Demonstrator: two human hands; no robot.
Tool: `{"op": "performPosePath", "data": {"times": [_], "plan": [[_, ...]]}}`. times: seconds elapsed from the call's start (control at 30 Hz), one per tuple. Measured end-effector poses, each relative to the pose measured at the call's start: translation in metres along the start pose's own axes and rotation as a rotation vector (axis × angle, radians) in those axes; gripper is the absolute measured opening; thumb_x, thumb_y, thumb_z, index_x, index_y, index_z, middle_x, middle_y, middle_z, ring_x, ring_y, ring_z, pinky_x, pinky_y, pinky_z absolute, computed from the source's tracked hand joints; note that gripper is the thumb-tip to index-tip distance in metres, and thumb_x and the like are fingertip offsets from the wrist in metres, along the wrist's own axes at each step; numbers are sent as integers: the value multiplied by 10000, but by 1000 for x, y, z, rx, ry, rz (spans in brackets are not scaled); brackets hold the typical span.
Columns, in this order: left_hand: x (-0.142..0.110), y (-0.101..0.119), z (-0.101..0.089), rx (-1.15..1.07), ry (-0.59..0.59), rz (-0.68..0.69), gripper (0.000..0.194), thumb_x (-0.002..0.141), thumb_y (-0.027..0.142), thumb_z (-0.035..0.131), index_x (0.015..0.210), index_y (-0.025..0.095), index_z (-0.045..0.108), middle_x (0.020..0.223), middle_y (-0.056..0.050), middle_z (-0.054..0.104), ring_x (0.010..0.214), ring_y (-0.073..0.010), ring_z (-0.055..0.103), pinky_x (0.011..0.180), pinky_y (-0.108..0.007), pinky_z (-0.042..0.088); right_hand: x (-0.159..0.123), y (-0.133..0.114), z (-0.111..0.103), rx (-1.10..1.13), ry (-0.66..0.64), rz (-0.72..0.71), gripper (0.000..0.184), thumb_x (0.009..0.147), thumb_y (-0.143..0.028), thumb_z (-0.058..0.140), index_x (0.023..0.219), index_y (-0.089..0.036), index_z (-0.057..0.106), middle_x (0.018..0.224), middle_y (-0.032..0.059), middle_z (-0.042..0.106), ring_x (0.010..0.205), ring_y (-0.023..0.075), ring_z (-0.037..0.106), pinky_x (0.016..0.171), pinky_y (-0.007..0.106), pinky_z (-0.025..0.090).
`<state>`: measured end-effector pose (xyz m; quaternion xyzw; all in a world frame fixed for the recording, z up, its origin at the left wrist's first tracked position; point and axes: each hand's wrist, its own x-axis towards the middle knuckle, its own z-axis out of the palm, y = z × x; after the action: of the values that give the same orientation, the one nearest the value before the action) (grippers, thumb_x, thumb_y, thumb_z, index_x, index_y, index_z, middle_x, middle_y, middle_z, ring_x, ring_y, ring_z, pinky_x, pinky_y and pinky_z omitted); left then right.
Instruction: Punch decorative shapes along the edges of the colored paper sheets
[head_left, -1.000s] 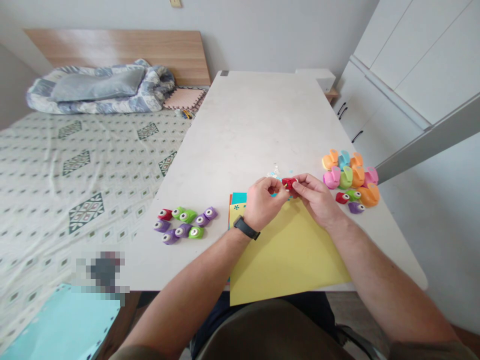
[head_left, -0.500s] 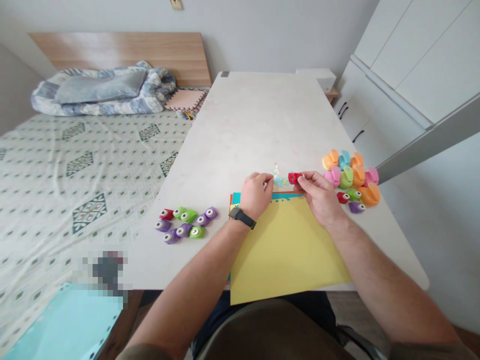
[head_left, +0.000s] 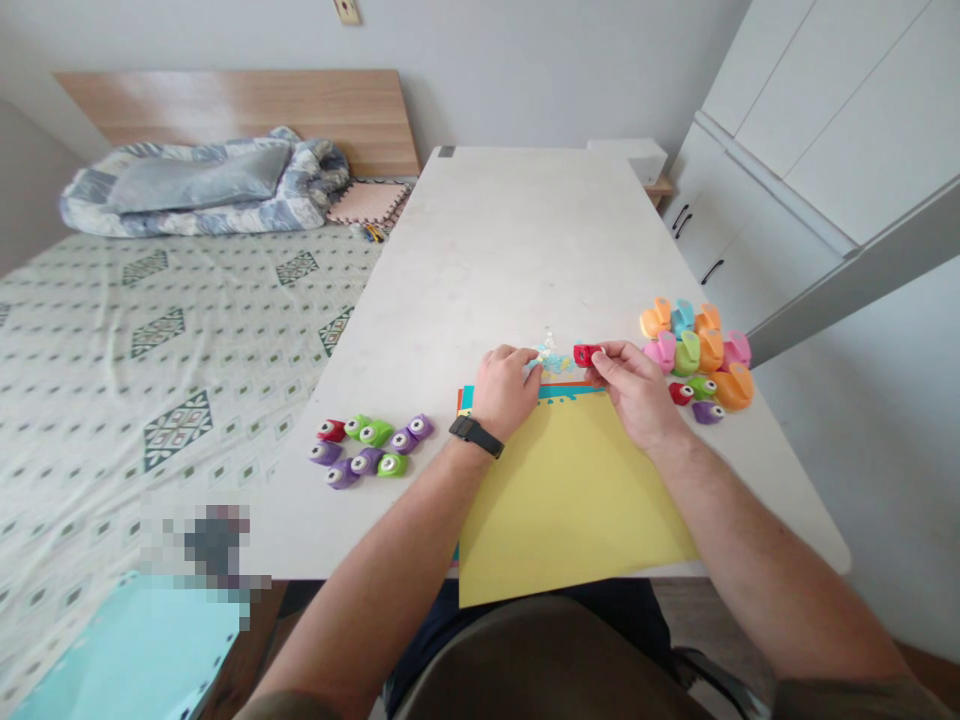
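My right hand (head_left: 636, 392) grips a small red craft punch (head_left: 584, 356) between thumb and fingers, above the far edge of the paper. My left hand (head_left: 508, 388), wearing a dark wristband, is curled with thumb and forefinger close together beside a scatter of tiny punched paper bits (head_left: 553, 358). Whether a paper bit sits between those fingertips is too small to make out. Under both wrists lies a large yellow paper sheet (head_left: 562, 500). Blue paper (head_left: 559, 392) with cut-out notches shows past its far edge, with an orange strip beyond.
Several small red, green and purple punches (head_left: 366, 460) stand at the left on the white table (head_left: 525, 240). Larger orange, pink, blue and green punches (head_left: 686, 352) cluster at the right. A bed (head_left: 225, 300) adjoins the left side, white cabinets (head_left: 757, 230) the right.
The view has shifted slightly. My left thumb and forefinger have parted a little near the paper bits. My right hand still holds the red punch in nearly the same spot.
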<state>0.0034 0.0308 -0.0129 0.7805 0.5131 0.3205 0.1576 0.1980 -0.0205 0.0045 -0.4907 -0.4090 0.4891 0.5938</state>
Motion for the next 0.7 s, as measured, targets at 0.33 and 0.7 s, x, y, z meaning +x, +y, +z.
{"op": "performPosePath", "data": {"times": [0.33,0.7], "plan": [[-3,12,-20,-95,98,18,247,953,261,603,1162,188,712,1004,-69,742,903,-196,655,923,-358,510,2,-3,-6,-117,7,-82,266,874,-473,763,1000,-261,664,1023,24,721,838,177,643,800,352,519],[-54,30,-95,-135,-51,-60,325,966,372,620,1240,215,695,1077,-57,731,888,-165,680,767,-303,541,11,-1,-34,-908,165,-394,228,926,-332,640,1110,-203,677,1043,97,725,851,240,651,827,404,507]]}}
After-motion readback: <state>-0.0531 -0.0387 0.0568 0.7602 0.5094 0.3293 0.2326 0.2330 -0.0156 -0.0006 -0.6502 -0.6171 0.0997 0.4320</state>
